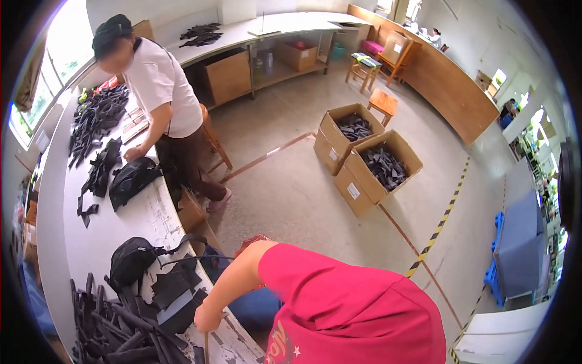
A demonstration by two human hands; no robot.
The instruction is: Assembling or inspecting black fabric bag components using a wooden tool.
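My right arm, in a pink-red short sleeve, reaches to the worktable at the lower middle. At the table edge, my right hand (207, 318) is closed beside dark fabric pieces (177, 285) and a flat grey piece (174, 307). What its fingers hold is hidden; a thin brown strip (206, 348) shows just below it. My left hand is out of view. To the left lies a heap of rolled black fabric strips (124, 330). A black bag (132, 261) with a strap sits just beyond the pieces.
Farther along the worktable (57, 242), a person (160, 85) in a white shirt touches the table near another black bag (134, 181) and dark fabric heaps (100, 121). Two cartons (357, 197) of dark pieces stand on the floor, near a wooden stool (383, 102).
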